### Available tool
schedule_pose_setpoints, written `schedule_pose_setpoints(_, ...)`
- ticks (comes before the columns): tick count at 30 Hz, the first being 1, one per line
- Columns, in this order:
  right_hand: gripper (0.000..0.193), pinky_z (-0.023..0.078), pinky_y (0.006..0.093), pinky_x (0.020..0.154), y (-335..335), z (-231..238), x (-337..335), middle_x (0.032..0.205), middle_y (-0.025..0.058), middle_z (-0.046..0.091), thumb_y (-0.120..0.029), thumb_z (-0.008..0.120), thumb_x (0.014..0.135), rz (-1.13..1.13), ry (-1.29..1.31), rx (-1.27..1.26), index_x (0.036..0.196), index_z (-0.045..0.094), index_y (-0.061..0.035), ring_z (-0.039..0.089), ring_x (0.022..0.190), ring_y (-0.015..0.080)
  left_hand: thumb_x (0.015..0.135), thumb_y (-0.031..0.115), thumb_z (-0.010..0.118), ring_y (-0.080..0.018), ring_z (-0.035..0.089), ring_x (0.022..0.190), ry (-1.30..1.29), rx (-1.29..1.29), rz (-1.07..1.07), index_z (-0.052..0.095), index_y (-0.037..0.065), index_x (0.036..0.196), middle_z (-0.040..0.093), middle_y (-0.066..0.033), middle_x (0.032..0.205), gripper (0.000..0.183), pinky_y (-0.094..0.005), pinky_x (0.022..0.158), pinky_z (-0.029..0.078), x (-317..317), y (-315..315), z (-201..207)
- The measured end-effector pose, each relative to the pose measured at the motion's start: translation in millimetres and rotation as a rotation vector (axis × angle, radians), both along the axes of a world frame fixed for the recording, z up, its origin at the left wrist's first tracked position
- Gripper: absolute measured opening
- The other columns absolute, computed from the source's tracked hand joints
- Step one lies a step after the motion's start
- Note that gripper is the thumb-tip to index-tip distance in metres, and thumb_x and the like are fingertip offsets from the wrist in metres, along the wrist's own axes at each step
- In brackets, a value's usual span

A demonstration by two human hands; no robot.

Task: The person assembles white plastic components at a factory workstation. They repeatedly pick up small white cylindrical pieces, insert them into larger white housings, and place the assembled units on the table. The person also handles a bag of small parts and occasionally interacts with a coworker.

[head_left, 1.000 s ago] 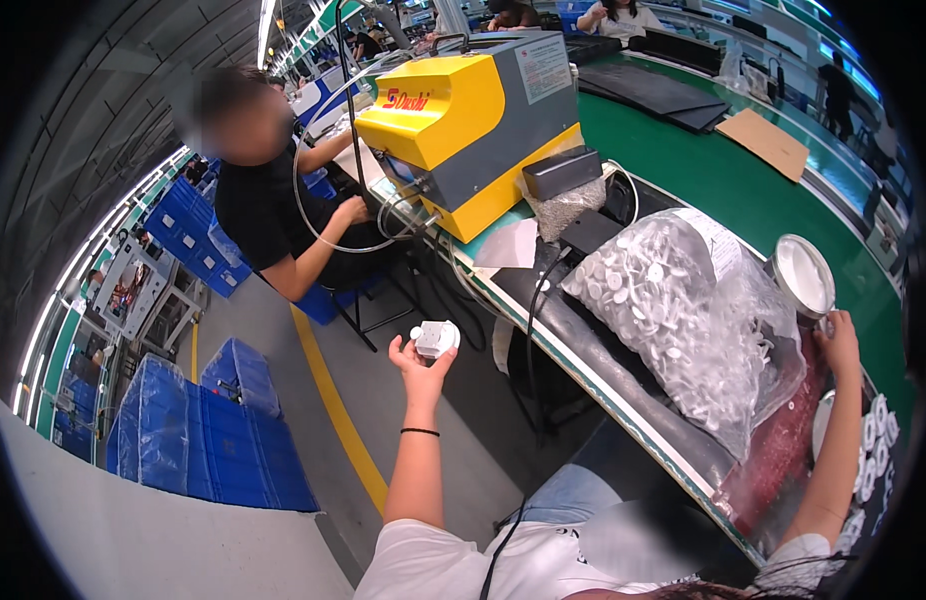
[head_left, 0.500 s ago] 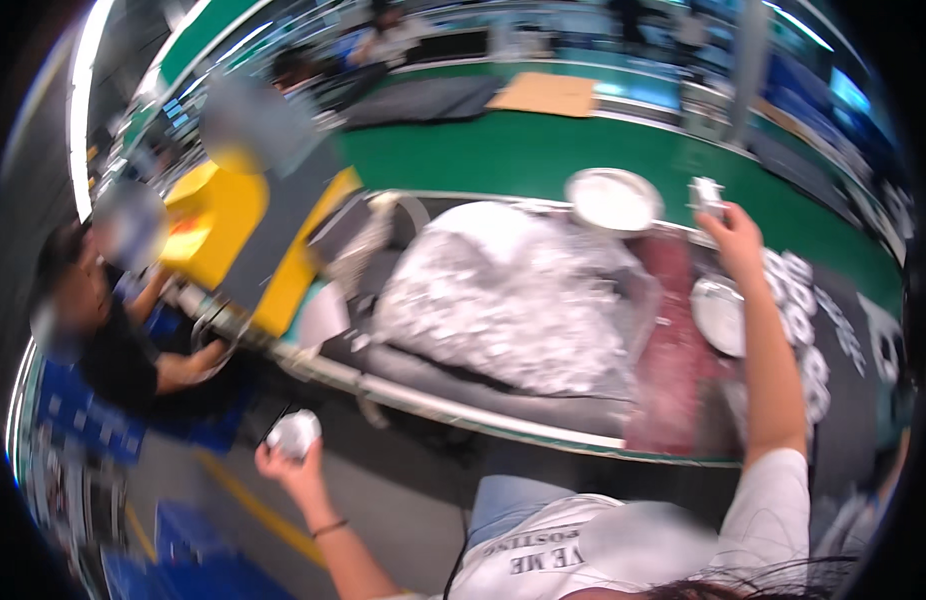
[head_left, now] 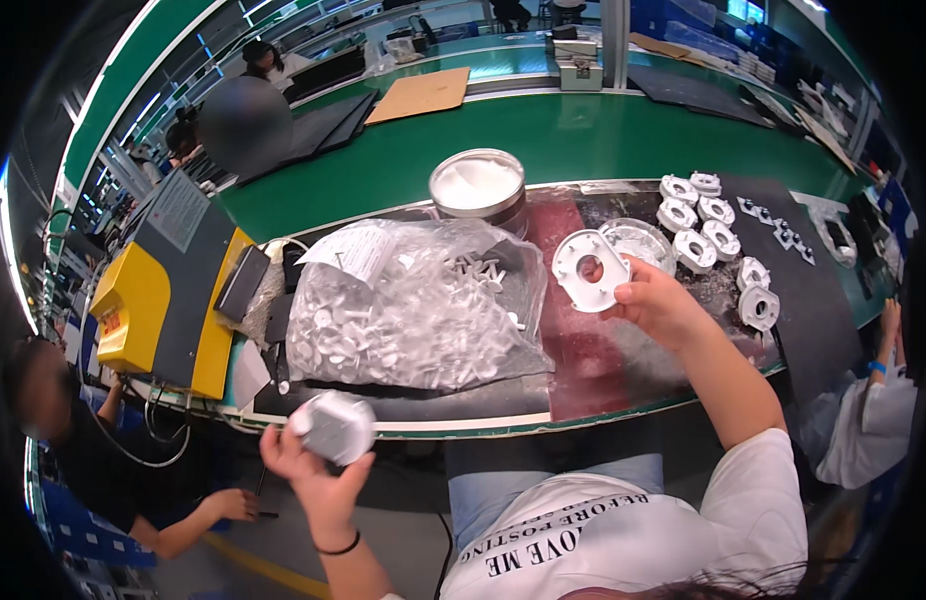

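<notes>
A flat white plastic plate (head_left: pixel 573 287) with a round hole and small posts is pinched by its right edge in my right hand (head_left: pixel 663 303). It is held up over the bench, in front of a shallow round dish (head_left: pixel 645 238). Off the bench's front edge, my left hand (head_left: pixel 318 480) grips a white cup-shaped part (head_left: pixel 340 428), slightly blurred and tilted. A clear plastic bag (head_left: pixel 403 345) full of small white mushroom-shaped pieces lies between my hands on the bench. Behind it stands a round tub (head_left: pixel 480 196) with white contents.
Several white ring-like parts (head_left: pixel 695 250) sit on a dark mat at the right, beside small dark-studded pieces (head_left: pixel 783 232). A yellow and grey machine (head_left: pixel 168 290) stands at the left. One person (head_left: pixel 93 440) is at the left; another's hand (head_left: pixel 888 325) shows at right.
My view has turned right. My right hand has come back from the far right toward the middle, with its white plate turned to show its flat face. My left hand still holds the cup-shaped part.
</notes>
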State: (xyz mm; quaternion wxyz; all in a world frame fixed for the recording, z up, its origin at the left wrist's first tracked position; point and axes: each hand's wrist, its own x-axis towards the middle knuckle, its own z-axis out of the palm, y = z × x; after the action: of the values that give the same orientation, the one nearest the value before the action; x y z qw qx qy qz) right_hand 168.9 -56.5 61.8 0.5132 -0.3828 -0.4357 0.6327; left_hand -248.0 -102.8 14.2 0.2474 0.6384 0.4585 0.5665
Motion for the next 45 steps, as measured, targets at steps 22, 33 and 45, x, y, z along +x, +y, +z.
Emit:
schedule_pose_setpoints(22, 0.046, 0.044, 0.0383, 0.088, 163.8, -38.0, 20.4, 0.106, 0.0081, 0.056, -0.028, 0.078, 0.062, -0.425, -1.727, 0.5, 0.099, 0.064, -0.0056, 0.052, 0.103, 0.0281, 0.064, 0.009, 0.08, -0.0308, 0.048, 0.115, 0.103, 0.049, -0.583, 0.005, 0.01, 0.137, 0.046, -0.0199, 0.125, 0.105, -0.0417, 0.099, 0.036, 158.3, 80.8, -3.0)
schedule_pose_setpoints(33, 0.029, 0.041, 0.0367, 0.087, 57.8, 24.1, -12.8, 0.097, 0.0069, 0.06, -0.021, 0.075, 0.069, -0.023, -1.083, 0.846, 0.092, 0.066, -0.0064, 0.053, 0.098, 0.0257, 0.063, 0.01, 0.08, -0.0324, 0.049, 0.114, 0.153, 0.055, -0.589, 0.005, 0.01, 0.136, 0.046, -0.021, 0.126, 0.105, -0.0425, 0.099, 0.036, 159.6, 82.8, -7.1)
schedule_pose_setpoints(45, 0.031, 0.041, 0.0377, 0.083, 52.7, 17.2, -34.5, 0.093, 0.004, 0.058, -0.023, 0.078, 0.064, 0.121, -1.004, 1.059, 0.09, 0.069, -0.0093, 0.052, 0.093, 0.0252, 0.063, 0.012, 0.081, -0.0352, 0.049, 0.115, 0.209, 0.077, -0.619, 0.006, 0.009, 0.135, 0.044, -0.0227, 0.127, 0.104, -0.0426, 0.097, 0.038, 167.0, 78.0, -2.6)
